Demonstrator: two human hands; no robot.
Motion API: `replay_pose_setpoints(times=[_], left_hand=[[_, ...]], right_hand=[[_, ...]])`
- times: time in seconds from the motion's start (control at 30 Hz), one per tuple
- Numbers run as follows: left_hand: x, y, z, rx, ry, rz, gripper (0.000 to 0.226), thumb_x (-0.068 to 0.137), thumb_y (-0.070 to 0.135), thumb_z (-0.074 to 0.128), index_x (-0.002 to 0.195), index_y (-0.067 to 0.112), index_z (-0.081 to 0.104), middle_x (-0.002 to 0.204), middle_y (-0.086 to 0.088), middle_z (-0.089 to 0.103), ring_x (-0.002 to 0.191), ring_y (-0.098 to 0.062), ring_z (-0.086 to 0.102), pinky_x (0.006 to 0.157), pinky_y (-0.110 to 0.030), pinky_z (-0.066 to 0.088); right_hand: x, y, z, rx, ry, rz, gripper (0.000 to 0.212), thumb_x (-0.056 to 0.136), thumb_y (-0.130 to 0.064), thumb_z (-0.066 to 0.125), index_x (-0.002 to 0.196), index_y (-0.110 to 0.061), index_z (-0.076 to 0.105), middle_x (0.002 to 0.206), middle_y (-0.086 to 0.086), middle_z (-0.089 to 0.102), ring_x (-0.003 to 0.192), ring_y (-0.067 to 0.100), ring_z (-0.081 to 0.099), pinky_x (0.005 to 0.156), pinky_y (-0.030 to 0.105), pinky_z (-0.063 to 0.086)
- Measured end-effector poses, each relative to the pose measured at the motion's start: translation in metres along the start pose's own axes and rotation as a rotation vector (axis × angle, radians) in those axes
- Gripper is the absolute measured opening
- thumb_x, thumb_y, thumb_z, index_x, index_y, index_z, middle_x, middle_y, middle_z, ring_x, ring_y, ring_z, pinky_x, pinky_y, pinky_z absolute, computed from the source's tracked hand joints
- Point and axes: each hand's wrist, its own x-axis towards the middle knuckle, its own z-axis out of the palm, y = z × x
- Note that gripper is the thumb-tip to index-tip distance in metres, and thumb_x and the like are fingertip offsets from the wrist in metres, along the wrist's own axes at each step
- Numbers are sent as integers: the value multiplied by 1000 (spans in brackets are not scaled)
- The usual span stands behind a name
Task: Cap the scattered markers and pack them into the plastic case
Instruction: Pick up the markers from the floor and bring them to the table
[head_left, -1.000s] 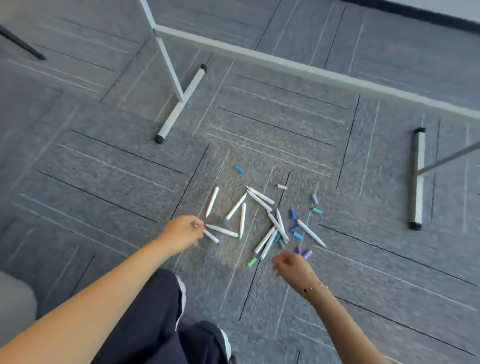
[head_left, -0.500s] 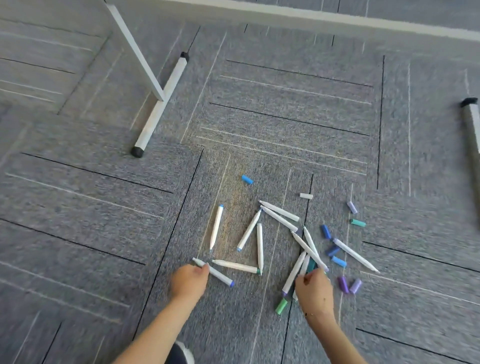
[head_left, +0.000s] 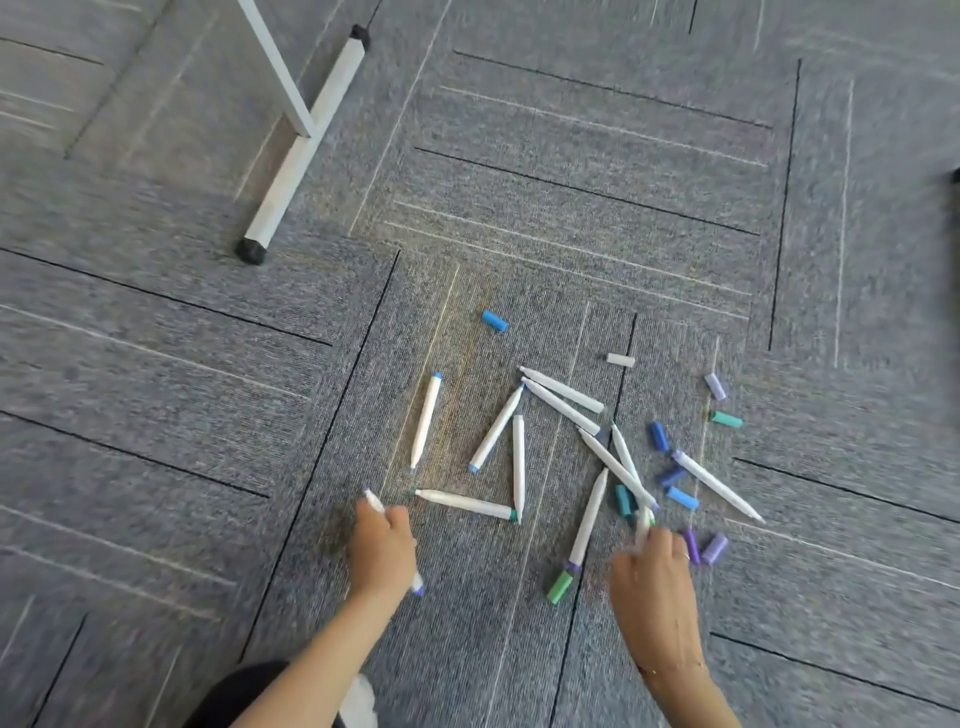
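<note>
**Barely begun — markers in hand, none capped**

The left hand (head_left: 383, 550) has its fingers curled round one white marker (head_left: 375, 503), whose tip pokes out past the knuckles. The right hand (head_left: 655, 570) pinches another marker (head_left: 644, 519) at its fingertips. Beyond both sets of fingers the remaining markers (head_left: 496, 428) lie uncapped on the carpet (head_left: 156, 415), loose caps (head_left: 658, 435) scattered just past the right fingertips. No plastic case is in view — capping and packing all remain.
</note>
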Motion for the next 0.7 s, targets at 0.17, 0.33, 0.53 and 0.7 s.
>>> replay_pose_setpoints(times=[0.17, 0.33, 0.53, 0.7], left_hand=[[-20, 21, 14, -219, -34, -199, 30, 90, 37, 58, 78, 10, 55, 64, -4, 47, 54, -17, 43, 51, -25, 36], [-23, 41, 50, -118, 26, -210, 44, 88, 35, 65, 59, 6, 48, 56, -4, 49, 45, -15, 44, 42, -23, 36], [-19, 31, 48, -33, 40, -146, 33, 87, 33, 62, 68, 6, 56, 58, -3, 56, 43, -15, 45, 45, -20, 35], [-18, 21, 22, -125, -6, 185, 9, 96, 11, 46, 88, 9, 46, 72, -4, 56, 57, -18, 53, 51, -33, 47]], right_hand=[[37, -13, -30, -115, 81, -255, 20, 90, -4, 54, 108, 3, 51, 112, 18, 48, 66, 14, 42, 63, 22, 37], [79, -26, -29, -315, -95, -343, 25, 92, -19, 55, 113, -7, 49, 121, 10, 49, 84, 19, 55, 67, 26, 52], [86, -26, -19, -414, -82, -406, 16, 96, -15, 47, 107, -6, 54, 111, 6, 54, 91, 20, 57, 62, 21, 40], [87, -22, -14, -437, -24, -306, 11, 90, -20, 53, 91, -10, 49, 98, 5, 56, 79, 19, 55, 53, 25, 42]])
